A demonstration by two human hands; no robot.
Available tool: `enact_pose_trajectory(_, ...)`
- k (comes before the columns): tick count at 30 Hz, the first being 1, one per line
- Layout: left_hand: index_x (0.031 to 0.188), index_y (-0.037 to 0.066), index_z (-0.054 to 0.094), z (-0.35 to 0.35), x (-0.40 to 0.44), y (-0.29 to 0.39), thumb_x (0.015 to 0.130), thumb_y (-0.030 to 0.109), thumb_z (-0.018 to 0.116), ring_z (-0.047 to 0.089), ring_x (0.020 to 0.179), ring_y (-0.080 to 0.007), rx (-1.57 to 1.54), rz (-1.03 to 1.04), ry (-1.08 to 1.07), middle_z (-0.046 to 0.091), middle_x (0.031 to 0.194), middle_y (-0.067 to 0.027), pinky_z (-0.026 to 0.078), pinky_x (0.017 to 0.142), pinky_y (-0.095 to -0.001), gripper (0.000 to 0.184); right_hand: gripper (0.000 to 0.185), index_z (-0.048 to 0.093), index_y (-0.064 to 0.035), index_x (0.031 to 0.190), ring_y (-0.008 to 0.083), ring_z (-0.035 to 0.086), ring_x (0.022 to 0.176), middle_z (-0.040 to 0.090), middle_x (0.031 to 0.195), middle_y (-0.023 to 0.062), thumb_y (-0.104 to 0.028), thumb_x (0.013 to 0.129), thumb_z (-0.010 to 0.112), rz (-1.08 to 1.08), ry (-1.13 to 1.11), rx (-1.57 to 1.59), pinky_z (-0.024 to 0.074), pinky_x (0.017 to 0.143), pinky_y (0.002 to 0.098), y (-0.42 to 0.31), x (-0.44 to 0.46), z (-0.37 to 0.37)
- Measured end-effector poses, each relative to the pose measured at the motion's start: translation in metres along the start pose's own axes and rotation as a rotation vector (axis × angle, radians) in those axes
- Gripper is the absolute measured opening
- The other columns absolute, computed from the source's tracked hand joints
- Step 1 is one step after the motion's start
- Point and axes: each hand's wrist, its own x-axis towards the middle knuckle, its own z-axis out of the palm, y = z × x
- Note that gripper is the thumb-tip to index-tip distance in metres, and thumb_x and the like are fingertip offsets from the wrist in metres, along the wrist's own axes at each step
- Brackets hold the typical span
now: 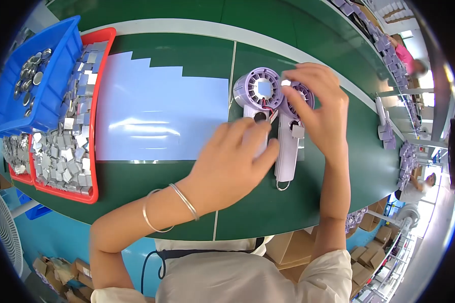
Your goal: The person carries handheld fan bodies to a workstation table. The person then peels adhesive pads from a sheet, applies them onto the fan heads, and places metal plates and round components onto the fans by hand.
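- Head view, right hand (pixel 322 108): thumb and fingertips pinching a small, bright white, flat piece (pixel 286 82), just above the meeting point of two fan heads.
- Head view, left hand (pixel 230 166): fingers bent, thumb apart, over the handle of the left lilac plastic handheld fan (pixel 240 94); cannot tell whether gripping or only resting.
- Fan locations: side by side on the dark green tabletop (pixel 308 202), heads up-table; red and black wires visible at the neck of the left one. Right lilac plastic handheld fan (pixel 287 159) with a silvery square piece (pixel 298 131) at the upper handle.
- Stock: square silvery pieces in the red plastic tray (pixel 94 166); round metal discs in the blue plastic bin (pixel 60 113). Pale blue glossy sheet (pixel 151 116) between tray and fans.
- Recommended handling, by judgement: grip the piece by its edges; steady the fan by the handle; hold wires clear of the contact area; align squarely before pressing; apply even pressure.
- Markings: no brand or wording legible on fans, sheet or containers; pale label on a floor-level cardboard box (pixel 83 272) too small to read.
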Motion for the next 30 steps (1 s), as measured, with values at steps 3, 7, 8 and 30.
enact_pose_trajectory(3,0.099,0.005,0.065,0.019,-0.009,0.002,0.077,0.011,0.064,0.057,0.107,-0.0274,0.140,0.059,0.036,0.058,0.115,-0.0118,0.049,0.082,-0.0404,0.022,0.025,0.073,-0.0052,0.095,0.0286,0.062,0.101,0.067,0.093,0.0070,-0.009,0.071,0.080,-0.112,-0.062,-0.072,0.0432,0.093,0.0400,0.002,0.005,0.006)
enact_pose_trajectory(7,0.097,0.004,0.065,0.026,-0.013,0.005,0.080,0.011,0.063,0.058,0.110,-0.0280,0.122,0.039,0.010,0.062,0.113,-0.0135,0.050,0.081,-0.0396,0.018,0.029,0.074,-0.0062,0.096,0.0283,0.062,0.106,0.065,0.090,0.0046,-0.009,0.068,0.081,-0.195,-0.110,-0.135,0.0421,0.099,0.0453,-0.007,0.009,0.010)
enact_pose_trajectory(8,0.097,0.004,0.065,0.027,-0.013,0.006,0.080,0.011,0.063,0.058,0.110,-0.0280,0.109,0.037,0.013,0.062,0.113,-0.0135,0.050,0.081,-0.0396,0.018,0.029,0.074,-0.0067,0.096,0.0282,0.062,0.106,0.065,0.091,0.0042,-0.008,0.068,0.081,-0.220,-0.123,-0.152,0.0411,0.100,0.0472,-0.008,0.009,0.010)
enact_pose_trajectory(30,0.086,0.008,0.065,0.033,-0.016,0.008,0.085,0.012,0.066,0.055,0.116,-0.0271,0.177,0.009,0.023,0.064,0.113,-0.0096,0.050,0.075,-0.0381,0.004,0.029,0.075,-0.0079,0.095,0.0283,0.062,0.107,0.065,0.090,0.0035,-0.005,0.067,0.080,-0.180,-0.152,-0.228,0.0412,0.102,0.0509,-0.013,0.011,0.010)
